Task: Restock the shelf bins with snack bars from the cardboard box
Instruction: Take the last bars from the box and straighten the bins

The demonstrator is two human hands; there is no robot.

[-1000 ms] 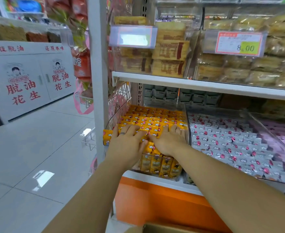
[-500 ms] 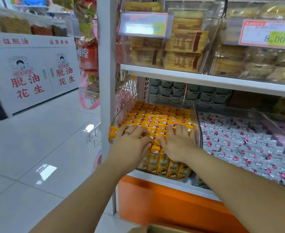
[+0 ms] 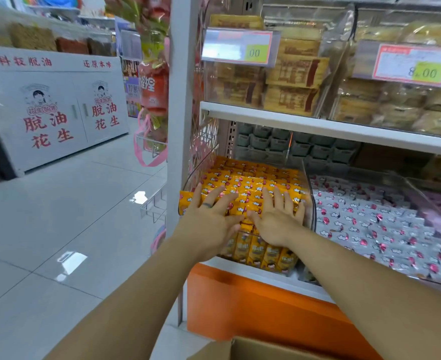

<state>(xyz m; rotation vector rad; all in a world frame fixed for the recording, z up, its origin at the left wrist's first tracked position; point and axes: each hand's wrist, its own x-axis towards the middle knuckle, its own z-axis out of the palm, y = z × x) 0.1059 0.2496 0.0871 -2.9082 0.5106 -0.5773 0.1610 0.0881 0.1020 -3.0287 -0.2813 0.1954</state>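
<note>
A pale, glossy tiled floor (image 3: 58,229) runs off to the left of both hands, toward a white cabinet (image 3: 58,113) printed with red characters. Straight ahead stands the shelving unit. Its white upright post (image 3: 180,126) rises just left of the left hand, a white shelf board (image 3: 318,128) crosses above the hands, and an orange base panel (image 3: 240,302) sits below the wrists. Above that board, clear bins hold tan wrapped cakes (image 3: 294,74) behind two price tags (image 3: 419,64).

Under the hands is a clear shelf bin (image 3: 309,201), packed to the brim with yellow-orange snack bars (image 3: 250,183). The top layer lies flat in tight rows reaching back away from the fingertips. Which way each bar's long axis runs up there is hard to make out. Beneath the palms, seen through the bin's clear front, another row stands on end with its long axis upright and its printed faces turned outward.

Just right of the right hand, past the clear divider, is a neighbouring bin of grey wrapped snacks with pink marks (image 3: 370,224). A corner of the cardboard box (image 3: 253,349) shows at the bottom edge, below and between the forearms.

The left hand (image 3: 209,224) lies flat on the top bars with its fingers straight and spread, gripping nothing, and it wears a dark ring (image 3: 207,205). The right hand (image 3: 276,224) rests beside it the same way, splayed and empty, with the two thumbs nearly meeting.
</note>
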